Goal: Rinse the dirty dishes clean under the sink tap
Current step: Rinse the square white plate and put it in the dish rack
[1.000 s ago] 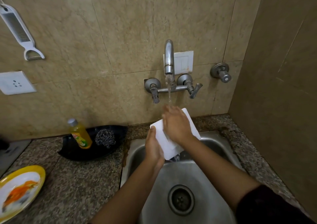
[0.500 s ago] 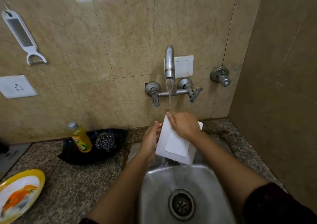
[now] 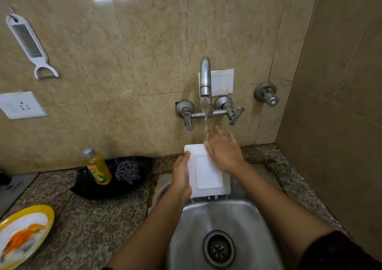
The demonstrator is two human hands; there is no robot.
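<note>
Left hand (image 3: 181,176): fingers curled round the left edge of a white rectangular plate (image 3: 208,174), thumb tip at its upper left corner, gripping it. Right hand (image 3: 224,150): fingers spread and flat, palm lying on the plate's upper right part, gripping nothing. Plate is tilted, its face with the raised inner rectangle toward the camera, held over the back of the steel sink (image 3: 206,218). Water drips off its lower edge. Stream from the tap (image 3: 205,77) lands at the right hand's fingertips, at the plate's top edge. Drain (image 3: 218,249) sits below, near the camera. On the table (image 3: 93,224) left of the sink: black dish (image 3: 93,189) holding a yellow soap bottle (image 3: 97,167) and a steel scrubber (image 3: 127,171). Further left, a yellow-rimmed plate (image 3: 22,234) with orange residue, well apart.
</note>
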